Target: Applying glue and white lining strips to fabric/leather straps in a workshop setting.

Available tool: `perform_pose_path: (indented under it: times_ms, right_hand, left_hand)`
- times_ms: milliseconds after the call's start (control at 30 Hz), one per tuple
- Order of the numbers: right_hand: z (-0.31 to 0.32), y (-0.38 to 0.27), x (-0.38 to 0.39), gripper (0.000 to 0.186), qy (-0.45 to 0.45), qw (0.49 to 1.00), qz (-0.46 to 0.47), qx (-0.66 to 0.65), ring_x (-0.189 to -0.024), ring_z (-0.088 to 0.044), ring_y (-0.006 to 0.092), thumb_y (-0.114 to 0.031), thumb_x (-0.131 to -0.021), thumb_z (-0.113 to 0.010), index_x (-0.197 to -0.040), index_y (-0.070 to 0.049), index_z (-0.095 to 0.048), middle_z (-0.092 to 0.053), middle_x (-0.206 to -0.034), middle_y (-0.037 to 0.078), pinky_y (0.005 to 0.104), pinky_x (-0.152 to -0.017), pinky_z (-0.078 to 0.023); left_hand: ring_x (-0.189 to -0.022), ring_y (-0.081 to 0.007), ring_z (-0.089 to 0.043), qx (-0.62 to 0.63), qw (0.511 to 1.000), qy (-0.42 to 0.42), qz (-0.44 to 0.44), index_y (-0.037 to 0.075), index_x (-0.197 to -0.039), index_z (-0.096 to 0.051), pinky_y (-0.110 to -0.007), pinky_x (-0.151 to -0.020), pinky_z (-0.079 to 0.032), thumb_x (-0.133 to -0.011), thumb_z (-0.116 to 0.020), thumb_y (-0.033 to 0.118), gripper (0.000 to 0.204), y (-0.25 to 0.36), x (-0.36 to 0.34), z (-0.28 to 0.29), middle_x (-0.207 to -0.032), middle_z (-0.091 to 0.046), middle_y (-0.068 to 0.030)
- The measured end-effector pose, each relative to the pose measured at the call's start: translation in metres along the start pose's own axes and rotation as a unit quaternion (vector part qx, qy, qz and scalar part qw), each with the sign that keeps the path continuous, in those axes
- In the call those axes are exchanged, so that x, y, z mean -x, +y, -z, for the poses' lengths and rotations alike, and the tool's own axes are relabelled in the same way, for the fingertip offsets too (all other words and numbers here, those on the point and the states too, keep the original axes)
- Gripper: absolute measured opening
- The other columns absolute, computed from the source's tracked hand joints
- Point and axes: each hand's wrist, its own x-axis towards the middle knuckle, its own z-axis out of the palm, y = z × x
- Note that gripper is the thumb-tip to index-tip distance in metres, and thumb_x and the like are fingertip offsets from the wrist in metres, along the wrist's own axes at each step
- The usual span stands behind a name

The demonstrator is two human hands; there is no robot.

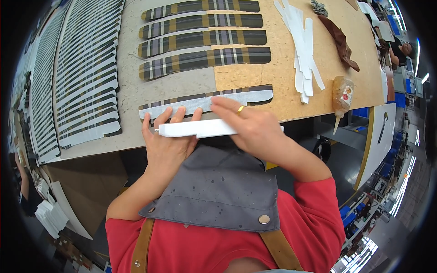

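From here, head view: the left hand (167, 144) has its grip spread, fingers on the white liner (252, 97) over the plaid strip (182, 99) at the tabletop's (129, 86) near edge; the right hand (255, 127), seemingly clamped around spare white strips (186, 129), presses too; probably aligning; next calls for even smoothing.

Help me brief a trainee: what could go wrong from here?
The white strip might shift on the plaid piece if the left hand slips.
The bottle has its nozzle past the table edge, so a knock might drop it.
The fanned loose strips could scatter if brushed.
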Motion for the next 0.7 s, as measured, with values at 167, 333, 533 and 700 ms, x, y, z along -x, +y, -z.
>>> perform_pose_path:
  times_ms: [167, 333, 533, 700]
  right_hand:
    - [-0.005, 0.004, 0.015, 0.045, -0.012, 0.998, -0.042, 0.035, -0.078, -0.066, 0.0211, 0.0, -0.069, -0.062, -0.113, -0.006, -0.061, -0.06, -0.12, 0.005, 0.0305, -0.066, -0.053]
    - [0.01, 0.042, 0.049, 0.042, 0.091, 0.984, -0.087, 0.123, -0.071, -0.065, 0.0193, -0.004, -0.07, -0.062, -0.111, -0.006, -0.062, -0.062, -0.117, 0.003, 0.0282, -0.062, -0.052]
    - [0.016, 0.037, 0.052, 0.034, 0.08, 0.978, -0.148, 0.124, -0.077, -0.066, 0.023, -0.002, -0.073, -0.058, -0.107, -0.005, -0.062, -0.062, -0.114, 0.005, 0.0296, -0.064, -0.052]
    - [0.026, 0.033, 0.037, 0.027, 0.115, 0.976, -0.187, -0.005, -0.085, -0.063, 0.0301, -0.001, -0.077, -0.055, -0.104, -0.002, -0.06, -0.061, -0.106, 0.011, 0.0338, -0.069, -0.05]
  left_hand:
    - [-0.115, -0.0217, -0.042, -0.009, 1.0, 0.022, -0.004, 0.034, -0.123, -0.055, -0.056, -0.1, -0.027, -0.074, -0.069, 0.04, 0.052, -0.002, 0.001, -0.004, -0.121, -0.048, 0.0014]
    - [-0.11, -0.0222, -0.047, -0.021, 1.0, 0.001, -0.008, 0.032, -0.123, -0.057, -0.052, -0.1, -0.027, -0.072, -0.069, 0.037, 0.052, -0.002, -0.002, 0.006, -0.12, -0.05, 0.0015]
    - [-0.11, -0.0219, -0.047, 0.062, 0.997, -0.052, 0.0, 0.023, -0.125, -0.056, -0.049, -0.098, -0.029, -0.076, -0.067, 0.027, 0.05, -0.006, -0.009, 0.022, -0.12, -0.05, -0.0003]
    - [-0.109, -0.0224, -0.047, 0.121, 0.989, -0.087, 0.021, 0.017, -0.125, -0.054, -0.047, -0.097, -0.029, -0.08, -0.062, 0.018, 0.046, -0.011, -0.014, 0.036, -0.119, -0.05, -0.0018]
